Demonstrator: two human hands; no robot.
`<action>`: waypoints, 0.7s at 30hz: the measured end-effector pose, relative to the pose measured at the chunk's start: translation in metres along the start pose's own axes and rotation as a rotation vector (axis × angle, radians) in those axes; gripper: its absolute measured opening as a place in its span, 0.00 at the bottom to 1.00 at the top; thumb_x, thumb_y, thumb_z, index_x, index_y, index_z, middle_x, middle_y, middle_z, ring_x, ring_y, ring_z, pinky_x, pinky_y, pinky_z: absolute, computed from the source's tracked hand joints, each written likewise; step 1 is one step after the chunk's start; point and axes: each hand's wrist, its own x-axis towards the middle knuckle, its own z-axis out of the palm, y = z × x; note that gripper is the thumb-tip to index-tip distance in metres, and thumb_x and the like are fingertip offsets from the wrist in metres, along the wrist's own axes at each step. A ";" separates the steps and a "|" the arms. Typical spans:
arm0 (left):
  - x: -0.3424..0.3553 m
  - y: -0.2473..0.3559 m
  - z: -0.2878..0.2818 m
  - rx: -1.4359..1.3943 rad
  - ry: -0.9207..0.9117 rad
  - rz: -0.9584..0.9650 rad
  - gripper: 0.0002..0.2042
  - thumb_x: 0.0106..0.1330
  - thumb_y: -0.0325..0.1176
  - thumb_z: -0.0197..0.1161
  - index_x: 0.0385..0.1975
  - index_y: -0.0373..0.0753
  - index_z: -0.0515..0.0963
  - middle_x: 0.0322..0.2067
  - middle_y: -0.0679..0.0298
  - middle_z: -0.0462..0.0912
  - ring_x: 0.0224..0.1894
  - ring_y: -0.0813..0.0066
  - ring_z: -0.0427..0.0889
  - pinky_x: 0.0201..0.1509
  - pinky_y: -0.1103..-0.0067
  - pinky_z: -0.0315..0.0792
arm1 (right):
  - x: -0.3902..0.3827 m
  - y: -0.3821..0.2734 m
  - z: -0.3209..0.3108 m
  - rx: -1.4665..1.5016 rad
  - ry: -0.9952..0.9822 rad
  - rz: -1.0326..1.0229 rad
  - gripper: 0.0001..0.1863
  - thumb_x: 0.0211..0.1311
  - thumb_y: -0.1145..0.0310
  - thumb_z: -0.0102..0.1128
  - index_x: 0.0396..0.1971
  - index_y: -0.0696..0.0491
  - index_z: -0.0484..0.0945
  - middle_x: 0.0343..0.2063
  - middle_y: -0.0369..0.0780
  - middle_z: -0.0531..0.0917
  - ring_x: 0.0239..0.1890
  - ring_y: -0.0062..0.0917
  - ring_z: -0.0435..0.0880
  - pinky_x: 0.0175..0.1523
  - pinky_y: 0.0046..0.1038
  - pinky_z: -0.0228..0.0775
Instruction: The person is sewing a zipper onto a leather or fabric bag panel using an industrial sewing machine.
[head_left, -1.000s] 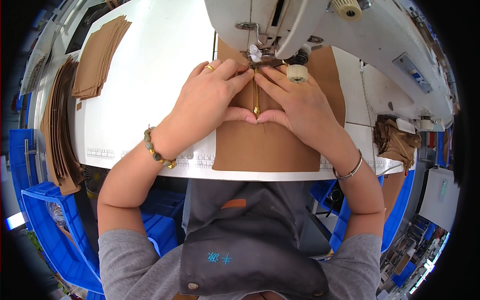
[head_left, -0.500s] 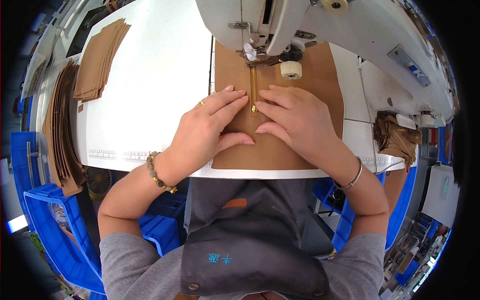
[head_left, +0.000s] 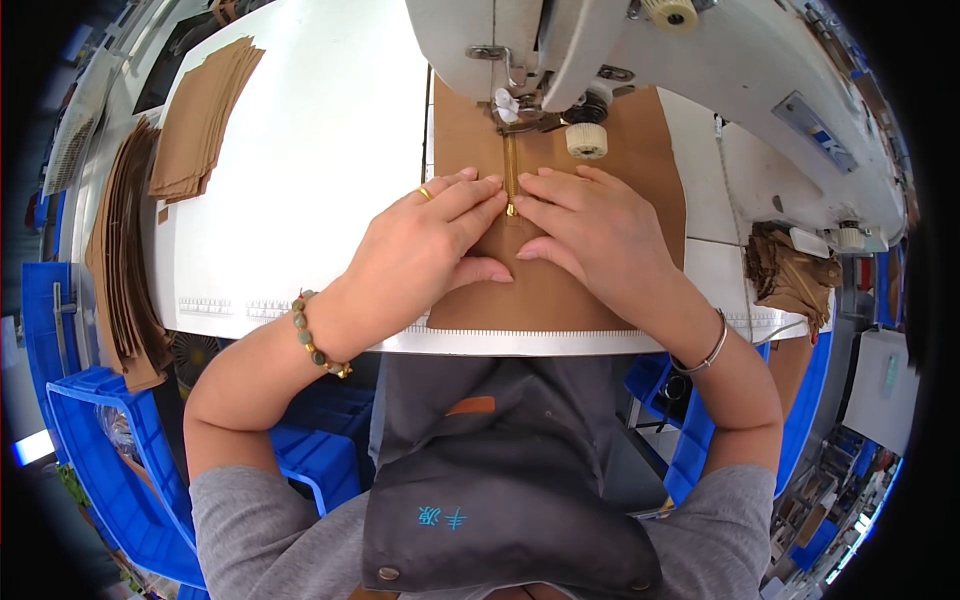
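Note:
A brown fabric panel (head_left: 560, 298) lies flat on the white table beneath the sewing machine (head_left: 690, 70). Down its middle runs a zipper (head_left: 513, 160) with a gold slider (head_left: 511, 209), its far end under the presser foot (head_left: 512, 126). On the zipper's left side, my left hand (head_left: 425, 235) rests on the fabric, fingers stretched and thumb apart. My right hand (head_left: 605, 225) lies flat on the right side, its fingertips close to the slider. Neither hand grips anything; both press on the cloth.
Stacked brown fabric pieces (head_left: 205, 120) lie at the far left, and longer brown strips (head_left: 125, 260) hang over the table's left edge. Crumpled brown fabric (head_left: 790, 265) sits at the right. A blue bin (head_left: 120, 470) stands below on the left. A printed ruler scale (head_left: 250, 308) follows the front edge.
The fabric panel has slid a little away from me under the machine, showing more ruler at the front edge. Both hands have stayed on it, the left shifting slightly right.

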 end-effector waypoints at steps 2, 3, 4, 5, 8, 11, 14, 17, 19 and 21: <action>0.004 -0.004 0.000 0.002 0.012 -0.001 0.33 0.53 0.46 0.76 0.57 0.31 0.81 0.60 0.54 0.82 0.64 0.53 0.79 0.66 0.67 0.76 | 0.003 0.004 0.001 0.003 -0.054 0.035 0.23 0.55 0.55 0.73 0.47 0.52 0.83 0.49 0.35 0.84 0.55 0.29 0.82 0.63 0.36 0.73; 0.007 -0.005 0.001 0.007 0.015 -0.005 0.33 0.54 0.46 0.76 0.57 0.31 0.81 0.60 0.54 0.82 0.64 0.53 0.79 0.65 0.67 0.77 | 0.005 0.006 0.001 0.004 -0.046 0.024 0.23 0.55 0.55 0.73 0.47 0.52 0.83 0.49 0.35 0.84 0.55 0.29 0.82 0.63 0.36 0.73; 0.009 -0.007 0.001 0.006 0.016 -0.004 0.33 0.54 0.46 0.76 0.57 0.31 0.81 0.60 0.54 0.82 0.64 0.53 0.79 0.65 0.67 0.77 | 0.007 0.009 0.002 0.009 -0.057 0.052 0.23 0.54 0.56 0.73 0.48 0.52 0.83 0.49 0.35 0.84 0.54 0.29 0.83 0.63 0.36 0.73; 0.012 -0.009 0.001 0.017 0.023 -0.017 0.32 0.54 0.46 0.76 0.57 0.31 0.81 0.59 0.54 0.82 0.64 0.54 0.80 0.64 0.67 0.78 | 0.008 0.011 0.003 0.008 -0.065 0.076 0.23 0.54 0.56 0.73 0.48 0.51 0.84 0.49 0.35 0.84 0.54 0.29 0.83 0.64 0.36 0.72; 0.021 -0.015 0.001 0.014 0.015 -0.038 0.32 0.56 0.46 0.76 0.57 0.32 0.81 0.58 0.54 0.82 0.62 0.55 0.81 0.62 0.67 0.79 | 0.012 0.017 0.008 -0.013 -0.028 0.085 0.23 0.56 0.56 0.72 0.49 0.51 0.84 0.49 0.35 0.85 0.54 0.30 0.83 0.66 0.37 0.71; 0.026 -0.019 0.002 0.000 0.009 -0.064 0.30 0.57 0.46 0.75 0.56 0.32 0.82 0.56 0.54 0.83 0.61 0.56 0.82 0.61 0.68 0.79 | 0.014 0.022 0.011 -0.042 -0.072 0.134 0.21 0.59 0.57 0.71 0.49 0.51 0.85 0.51 0.38 0.85 0.56 0.32 0.82 0.68 0.40 0.70; 0.030 -0.022 0.006 0.007 0.060 -0.076 0.29 0.58 0.46 0.75 0.55 0.33 0.83 0.55 0.55 0.83 0.60 0.56 0.83 0.60 0.68 0.80 | 0.014 0.025 0.016 -0.015 -0.041 0.161 0.21 0.61 0.58 0.70 0.51 0.52 0.84 0.53 0.40 0.84 0.60 0.35 0.80 0.69 0.43 0.68; 0.030 -0.024 0.009 0.027 0.097 -0.071 0.28 0.58 0.45 0.74 0.55 0.33 0.83 0.54 0.55 0.84 0.59 0.57 0.83 0.59 0.69 0.81 | 0.015 0.027 0.019 -0.038 -0.030 0.143 0.22 0.62 0.59 0.69 0.54 0.52 0.82 0.54 0.41 0.84 0.64 0.36 0.78 0.70 0.46 0.68; 0.028 -0.025 0.010 0.039 0.102 -0.076 0.27 0.58 0.45 0.74 0.54 0.34 0.84 0.53 0.56 0.84 0.59 0.57 0.83 0.59 0.69 0.81 | 0.015 0.028 0.019 -0.026 -0.019 0.123 0.23 0.62 0.59 0.69 0.55 0.53 0.81 0.54 0.41 0.84 0.64 0.37 0.77 0.70 0.47 0.68; 0.026 -0.024 0.011 0.026 0.086 -0.064 0.27 0.59 0.46 0.74 0.53 0.34 0.84 0.53 0.56 0.85 0.59 0.58 0.83 0.58 0.69 0.81 | 0.015 0.029 0.018 -0.013 -0.027 0.120 0.23 0.62 0.60 0.69 0.56 0.53 0.81 0.55 0.41 0.83 0.65 0.37 0.77 0.70 0.47 0.68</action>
